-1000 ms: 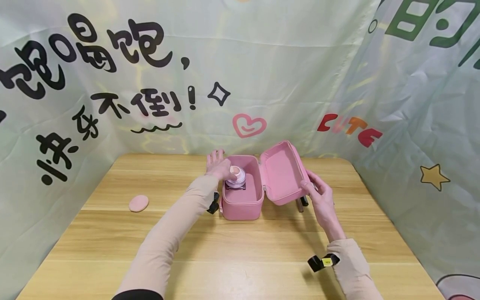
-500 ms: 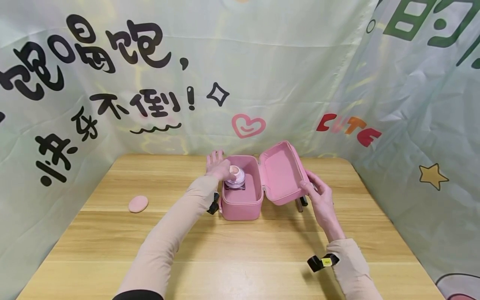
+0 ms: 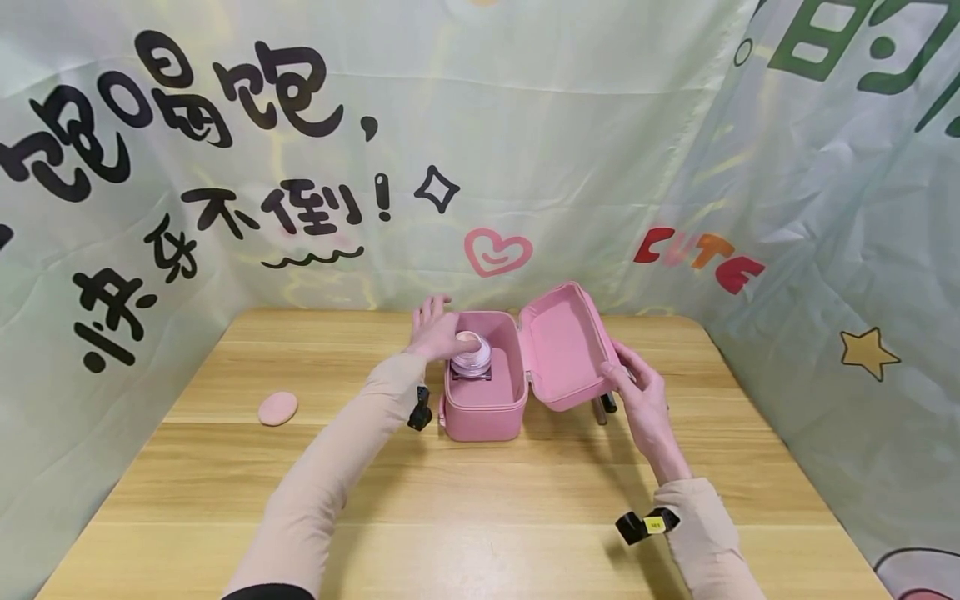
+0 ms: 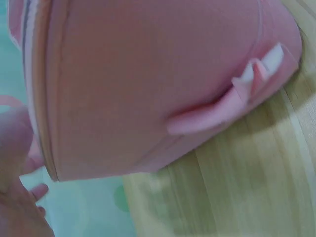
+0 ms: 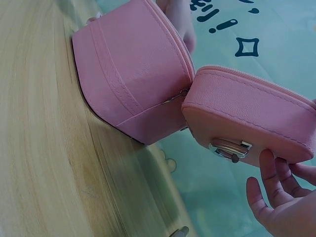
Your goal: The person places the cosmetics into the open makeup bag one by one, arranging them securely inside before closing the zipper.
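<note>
Near back edge of desk [image 3: 480, 508], just shifted left hand [image 3: 433, 337] slightly, with fingers apart and thumb over jar [image 3: 472, 364] in pink case [image 3: 483, 422], probably leaving it seated; rightward, holding lid [image 3: 564, 346] open, clamped in right hand [image 3: 642, 402].

Pale green fabric [image 3: 585, 150] hangs as a wall behind the table [image 3: 450, 508] and along its left and right edges, creased in places. Black Chinese characters [image 3: 213, 195] spread above the back left corner, a pink heart [image 3: 498, 253] over the back edge, "CUTE" lettering [image 3: 705, 253] near the back right corner, a yellow star [image 3: 870, 353] beyond the right edge. Light gleams on pale wood toward the front edge.
</note>
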Motion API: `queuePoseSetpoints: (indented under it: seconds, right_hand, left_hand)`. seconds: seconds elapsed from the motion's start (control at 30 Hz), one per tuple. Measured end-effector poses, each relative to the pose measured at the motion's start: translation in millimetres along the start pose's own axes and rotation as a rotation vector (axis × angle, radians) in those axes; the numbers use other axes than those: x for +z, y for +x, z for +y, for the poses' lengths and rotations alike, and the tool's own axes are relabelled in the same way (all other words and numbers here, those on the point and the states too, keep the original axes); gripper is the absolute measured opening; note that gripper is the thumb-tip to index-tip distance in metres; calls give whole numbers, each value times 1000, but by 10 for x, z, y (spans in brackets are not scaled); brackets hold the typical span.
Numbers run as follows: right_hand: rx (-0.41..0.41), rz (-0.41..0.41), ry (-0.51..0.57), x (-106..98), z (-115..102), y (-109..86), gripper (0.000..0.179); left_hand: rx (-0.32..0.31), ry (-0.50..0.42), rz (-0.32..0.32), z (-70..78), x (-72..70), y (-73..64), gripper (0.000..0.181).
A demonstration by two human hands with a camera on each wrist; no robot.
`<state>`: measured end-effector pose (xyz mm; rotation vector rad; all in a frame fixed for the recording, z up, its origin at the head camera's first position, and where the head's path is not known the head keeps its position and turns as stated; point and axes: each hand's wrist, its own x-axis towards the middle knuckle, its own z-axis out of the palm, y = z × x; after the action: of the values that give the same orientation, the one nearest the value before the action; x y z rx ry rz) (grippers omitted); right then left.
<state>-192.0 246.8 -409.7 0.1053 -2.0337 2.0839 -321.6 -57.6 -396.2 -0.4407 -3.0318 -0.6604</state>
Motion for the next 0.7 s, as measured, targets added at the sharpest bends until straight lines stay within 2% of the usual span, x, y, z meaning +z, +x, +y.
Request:
queuePoseSetpoints:
  seconds: [0.2, 0.37, 0.47, 0.7]
  right_hand:
    - [9, 1, -2, -2, -1, -5, 53]
    - [10, -1, -7, 0, -2, -7, 53]
    - [8, -2, -11, 2, -2, -7, 53]
    - [5, -7, -29, -2, -2, -18, 53]
  left_hand:
    - [92, -182, 110, -168, 5, -11, 61]
    - [102, -281, 236, -352, -47, -56, 56]
    - [95, -297, 286, -458, -130, -111, 57]
    - [70, -277, 334, -693, -368, -275, 66]
